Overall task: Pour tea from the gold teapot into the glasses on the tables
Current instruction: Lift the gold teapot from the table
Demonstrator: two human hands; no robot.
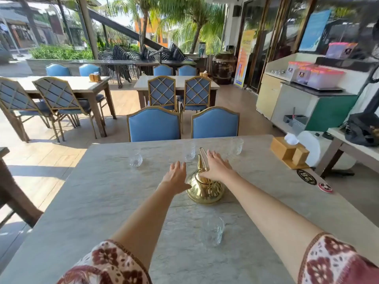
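Observation:
A shiny gold teapot (205,190) stands in the middle of a pale marble table (102,197), its handle raised toward the far side. My left hand (176,175) hovers flat just left of the pot, fingers spread, holding nothing. My right hand (216,168) lies open over the pot's lid and handle, fingers extended; its palm hides the lid. Several clear empty glasses stand around: one at the far left (135,159), one behind the pot (189,151), one at the far right (236,146), and one close to me (213,230).
A wooden tissue box holder (289,152) and two round coasters (306,177) sit at the table's right edge. Two blue chairs (153,125) face me across the table. More tables and chairs fill the patio beyond; a counter with containers stands at right.

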